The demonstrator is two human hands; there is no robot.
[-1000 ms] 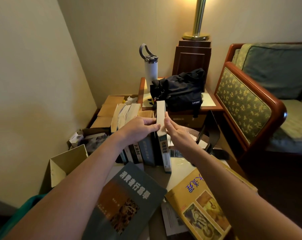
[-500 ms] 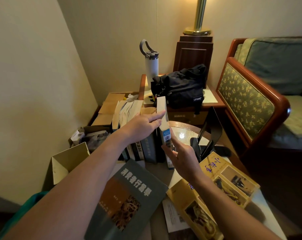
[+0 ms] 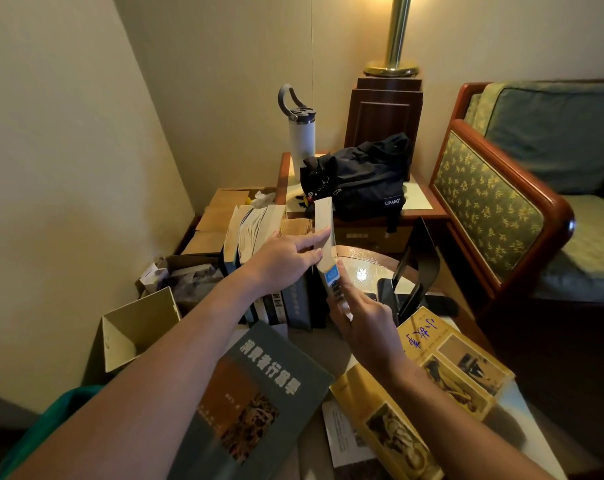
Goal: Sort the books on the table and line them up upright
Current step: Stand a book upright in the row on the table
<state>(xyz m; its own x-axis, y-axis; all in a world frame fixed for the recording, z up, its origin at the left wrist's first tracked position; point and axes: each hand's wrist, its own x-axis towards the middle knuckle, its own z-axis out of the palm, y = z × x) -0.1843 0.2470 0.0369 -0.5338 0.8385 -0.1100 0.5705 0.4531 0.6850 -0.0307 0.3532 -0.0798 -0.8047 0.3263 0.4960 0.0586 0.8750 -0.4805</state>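
A row of upright books (image 3: 295, 304) stands at the table's far side. Its rightmost book (image 3: 324, 220), pale-edged with a blue-and-white spine, leans slightly. My left hand (image 3: 286, 258) rests on that book's top edge with straight fingers. My right hand (image 3: 362, 323) touches its spine lower down, fingers extended. A grey-green book (image 3: 259, 393) lies flat in front. Two yellow books lie flat at the right, one (image 3: 456, 362) farther and one (image 3: 390, 420) nearer me. A black bookend (image 3: 418, 261) stands right of the row.
A white bottle (image 3: 302, 140) and a black bag (image 3: 362, 178) sit on a side table (image 3: 421, 202) behind. A lamp base (image 3: 392, 69) stands on a wooden box. Cardboard boxes (image 3: 137, 327) line the left wall. An armchair (image 3: 522, 188) stands at the right.
My right hand slid from the book's top edge down along its spine. The left hand stayed on top of the book. The view tilted slightly, showing a second yellow book.
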